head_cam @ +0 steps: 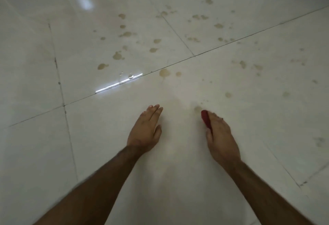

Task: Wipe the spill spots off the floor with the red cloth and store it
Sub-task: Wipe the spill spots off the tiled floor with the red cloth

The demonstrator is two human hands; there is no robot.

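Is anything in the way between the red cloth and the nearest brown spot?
Nothing visible. The red cloth in the right hand sits just beside the closest spot, with only bare floor between them.

Dark grout lines [179,36] cross; bright light glare [85,2] top left.

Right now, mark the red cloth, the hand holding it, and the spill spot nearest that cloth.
red cloth [206,119], head view: the strip showing beside the fingers.
right hand [220,136], head view: back of the hand.
nearest spill spot [197,108], head view: centre of the brownish blot.
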